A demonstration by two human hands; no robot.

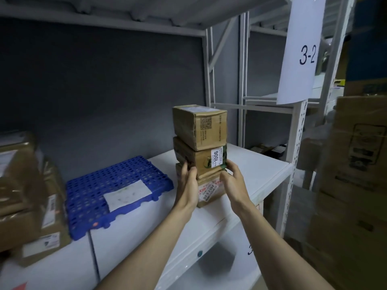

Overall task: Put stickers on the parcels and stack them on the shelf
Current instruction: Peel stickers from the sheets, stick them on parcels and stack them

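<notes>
Three brown cardboard parcels stand stacked on the white shelf (pixel 257 170). The top parcel (pixel 201 127) shows a printed code square. The middle parcel (pixel 204 162) carries a white sticker reading 1006 (pixel 216 156). The bottom parcel (pixel 209 191) bears white and red labels. My left hand (pixel 188 183) presses the left side of the middle and bottom parcels. My right hand (pixel 232 181) grips the lower right corner of the middle parcel. Both hands clasp the stack from either side.
A blue perforated plastic pallet (pixel 117 191) with a white paper on it lies left of the stack. More cardboard boxes (pixel 27 195) sit at the far left. Large cartons (pixel 354 185) stand at the right beside the shelf post, which holds a "3-2" sign (pixel 303 51).
</notes>
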